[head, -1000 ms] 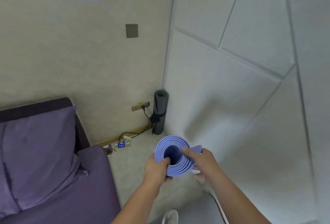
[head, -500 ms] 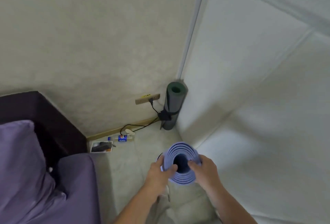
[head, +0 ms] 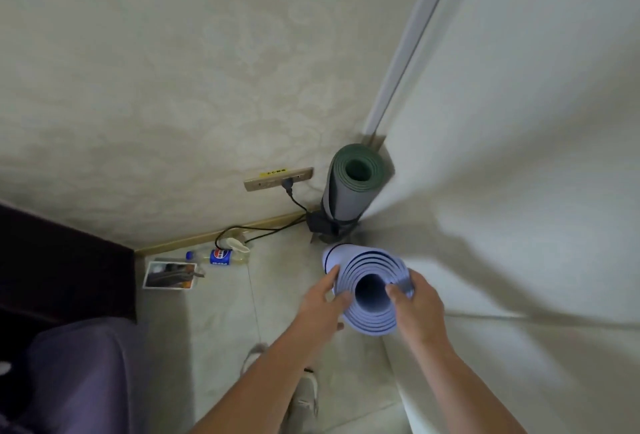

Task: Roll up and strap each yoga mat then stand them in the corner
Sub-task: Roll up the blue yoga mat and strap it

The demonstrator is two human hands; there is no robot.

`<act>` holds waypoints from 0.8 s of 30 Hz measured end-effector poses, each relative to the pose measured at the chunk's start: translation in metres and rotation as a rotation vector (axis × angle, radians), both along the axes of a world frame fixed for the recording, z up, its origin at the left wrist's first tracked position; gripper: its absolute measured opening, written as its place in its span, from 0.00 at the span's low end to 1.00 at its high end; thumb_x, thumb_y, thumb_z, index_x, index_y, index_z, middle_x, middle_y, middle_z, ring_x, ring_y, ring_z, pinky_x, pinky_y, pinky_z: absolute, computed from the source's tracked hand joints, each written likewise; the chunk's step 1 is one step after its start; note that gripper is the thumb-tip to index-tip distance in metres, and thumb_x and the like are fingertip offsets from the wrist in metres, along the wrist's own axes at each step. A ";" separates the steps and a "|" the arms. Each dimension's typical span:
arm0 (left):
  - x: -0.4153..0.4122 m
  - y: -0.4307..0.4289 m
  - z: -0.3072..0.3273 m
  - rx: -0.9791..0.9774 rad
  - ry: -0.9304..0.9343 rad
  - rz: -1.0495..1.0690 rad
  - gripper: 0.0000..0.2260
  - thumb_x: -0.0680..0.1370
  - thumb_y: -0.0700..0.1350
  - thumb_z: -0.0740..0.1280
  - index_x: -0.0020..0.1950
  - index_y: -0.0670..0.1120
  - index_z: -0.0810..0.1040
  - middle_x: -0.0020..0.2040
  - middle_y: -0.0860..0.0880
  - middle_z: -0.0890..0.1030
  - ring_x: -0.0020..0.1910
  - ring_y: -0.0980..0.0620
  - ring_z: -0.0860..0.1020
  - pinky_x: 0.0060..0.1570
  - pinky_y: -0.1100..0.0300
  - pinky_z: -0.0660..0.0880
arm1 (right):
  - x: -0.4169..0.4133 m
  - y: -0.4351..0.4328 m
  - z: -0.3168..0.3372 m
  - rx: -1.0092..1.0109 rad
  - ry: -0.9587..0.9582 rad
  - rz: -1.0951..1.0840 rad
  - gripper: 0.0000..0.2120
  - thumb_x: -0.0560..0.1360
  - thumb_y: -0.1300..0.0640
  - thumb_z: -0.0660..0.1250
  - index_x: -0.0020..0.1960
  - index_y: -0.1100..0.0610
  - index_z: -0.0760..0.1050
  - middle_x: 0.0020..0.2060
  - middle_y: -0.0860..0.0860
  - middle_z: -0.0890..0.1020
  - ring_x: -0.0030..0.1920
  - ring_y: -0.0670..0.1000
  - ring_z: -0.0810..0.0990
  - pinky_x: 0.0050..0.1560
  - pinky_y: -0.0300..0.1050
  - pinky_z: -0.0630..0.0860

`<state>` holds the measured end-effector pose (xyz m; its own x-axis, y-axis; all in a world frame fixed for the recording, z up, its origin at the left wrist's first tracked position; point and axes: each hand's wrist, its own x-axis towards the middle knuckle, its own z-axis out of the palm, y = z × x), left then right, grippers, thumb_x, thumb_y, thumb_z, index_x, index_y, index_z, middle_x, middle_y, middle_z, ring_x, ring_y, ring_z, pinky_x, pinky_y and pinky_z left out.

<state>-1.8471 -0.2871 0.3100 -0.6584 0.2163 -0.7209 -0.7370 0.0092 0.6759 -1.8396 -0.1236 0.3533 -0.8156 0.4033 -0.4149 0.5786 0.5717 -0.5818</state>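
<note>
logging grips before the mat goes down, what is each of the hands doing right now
Left hand: grips the top rim of the rolled blue yoga mat.
Right hand: grips the same rim, opposite side.

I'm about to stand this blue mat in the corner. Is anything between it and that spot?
Nothing visible lies between them. The blue mat, gripped by left hand and right hand, is just in front of the grey mat standing in the corner; the black cable runs off to the left.
</note>
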 end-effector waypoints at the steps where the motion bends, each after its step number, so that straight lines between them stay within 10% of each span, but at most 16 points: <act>1: -0.015 0.004 -0.012 0.012 0.005 -0.005 0.25 0.82 0.45 0.66 0.78 0.56 0.64 0.71 0.53 0.73 0.64 0.48 0.76 0.55 0.53 0.78 | -0.015 0.006 -0.013 0.016 0.001 -0.001 0.07 0.77 0.58 0.69 0.55 0.59 0.77 0.44 0.49 0.78 0.49 0.55 0.77 0.45 0.41 0.65; 8: -0.095 0.032 -0.071 0.002 0.087 -0.049 0.20 0.82 0.43 0.65 0.74 0.54 0.70 0.63 0.51 0.79 0.59 0.47 0.80 0.55 0.53 0.78 | -0.102 0.040 -0.090 0.079 0.021 -0.015 0.12 0.78 0.56 0.69 0.57 0.61 0.77 0.50 0.57 0.81 0.54 0.61 0.78 0.52 0.49 0.72; 15: -0.147 0.043 -0.071 -0.029 0.129 -0.106 0.17 0.80 0.45 0.68 0.69 0.51 0.73 0.57 0.44 0.80 0.46 0.49 0.78 0.32 0.69 0.75 | -0.109 0.028 -0.087 0.348 0.222 0.131 0.26 0.80 0.54 0.62 0.76 0.58 0.64 0.71 0.60 0.69 0.70 0.62 0.69 0.63 0.56 0.71; 24: -0.149 0.047 -0.068 -0.079 0.184 -0.154 0.22 0.78 0.48 0.72 0.70 0.49 0.74 0.58 0.46 0.82 0.51 0.54 0.80 0.48 0.64 0.76 | -0.077 0.027 -0.123 0.568 0.219 0.565 0.33 0.77 0.45 0.58 0.79 0.55 0.58 0.78 0.55 0.60 0.79 0.57 0.51 0.76 0.60 0.52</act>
<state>-1.9962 -0.2397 0.2424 -0.7438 0.2717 -0.6107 -0.5875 0.1699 0.7912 -1.9165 -0.0962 0.2304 -0.9968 0.0091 -0.0796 0.0236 0.9829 -0.1829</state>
